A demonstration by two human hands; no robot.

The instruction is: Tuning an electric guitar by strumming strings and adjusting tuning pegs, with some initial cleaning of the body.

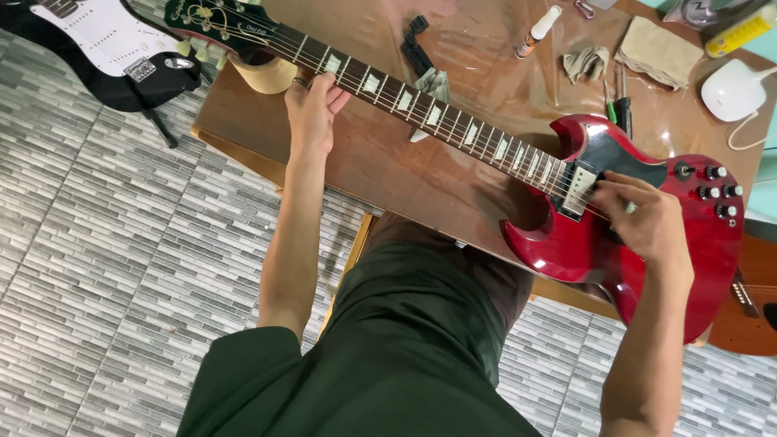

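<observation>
On a brown wooden table [453, 182], a red electric guitar [566, 235] lies flat, neck pointing left. Left hand [312, 109] curls around the neck near the headstock; right hand [643, 218] rests with fingers bent on the strings by the pickup. Cloths [657, 50] and a small bottle [538, 31] lie beyond.

A person in dark, loose clothing, with bare forearms and bare hands

The top is a very dark green, wide and loosely cut, with short broad sleeves that end about the elbow, leaving both forearms uncovered. Soft folds run down the cloth across the near middle of the view. Below it shows a strip of dark brownish trouser fabric. The left hand [312, 109] wears a thin ring on one finger; the right hand [647, 222] shows no ring, glove or watch
</observation>
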